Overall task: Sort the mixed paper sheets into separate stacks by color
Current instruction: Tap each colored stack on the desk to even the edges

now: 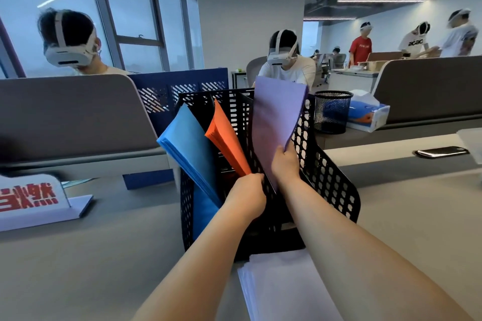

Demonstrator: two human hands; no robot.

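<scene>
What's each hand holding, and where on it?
Right hand: purple sheets, lower edge. Left hand: curled at the orange sheets' bottom end; sheets or rack, unclear.

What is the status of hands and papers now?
Right hand pinches purple sheets in right slot of rack. Left hand curled at base of orange sheets, grip unclear. Blue sheets in left slot. Nothing blocking.

pen cup (332, 111): black mesh, beyond and right of right hand (285, 161) | tissue box (369, 116): just beside cup, farther right | phone (442, 151): lying flat, far right | sign (28, 197): red characters, well left of left hand (247, 195)
</scene>
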